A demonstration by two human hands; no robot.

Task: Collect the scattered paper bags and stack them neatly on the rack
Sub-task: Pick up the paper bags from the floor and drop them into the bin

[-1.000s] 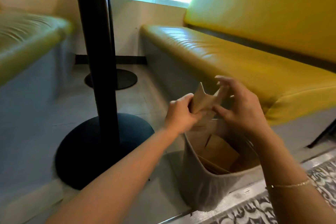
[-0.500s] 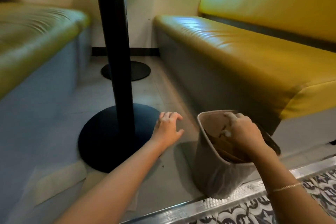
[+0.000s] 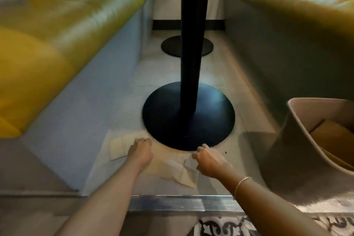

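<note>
Two flat pale paper bags lie on the floor in front of the black table base. One bag (image 3: 117, 147) is at the left, the other, creased bag (image 3: 177, 170) sits between my hands. My left hand (image 3: 140, 150) reaches down with its fingertips at the edge of the left bag. My right hand (image 3: 208, 161) hovers over the creased bag with loosely curled fingers and holds nothing. At the right a beige basket (image 3: 298, 120) stands tilted, with brown paper bags (image 3: 333, 136) inside it.
A black table post on a round base (image 3: 188, 115) stands just beyond the bags, with a second base (image 3: 168, 45) farther back. Yellow bench seats (image 3: 63, 25) flank the narrow floor strip on both sides. A metal floor strip (image 3: 182, 203) runs across below my wrists.
My right hand has come out of the basket, and both hands have dropped to the bags on the floor. The view has swung left, so the basket is now at the right edge.
</note>
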